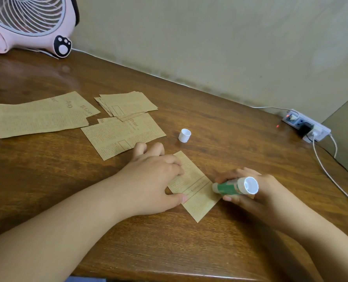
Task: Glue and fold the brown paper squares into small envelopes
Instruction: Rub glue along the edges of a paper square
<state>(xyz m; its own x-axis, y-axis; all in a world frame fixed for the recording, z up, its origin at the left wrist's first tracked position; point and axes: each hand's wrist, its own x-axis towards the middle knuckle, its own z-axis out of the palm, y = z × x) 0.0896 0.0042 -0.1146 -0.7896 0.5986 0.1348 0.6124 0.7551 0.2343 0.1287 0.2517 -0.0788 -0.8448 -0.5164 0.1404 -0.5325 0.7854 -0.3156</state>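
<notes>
My left hand [148,180] covers the near-left part of the brown paper piece [197,192], fingers spread flat and pressing it to the table [189,251]. Its print is too fine to read. My right hand [256,192] grips the green glue stick [230,187], whose tip touches the paper's right edge. The white cap [184,135] stands beyond my hands.

We see a brown printed paper piece [197,192] flat on the wooden table [189,251], green glue stick [233,187] tip at its right edge, white cap [184,135] upright nearby, more paper pieces [126,105] stacked beyond.
</notes>
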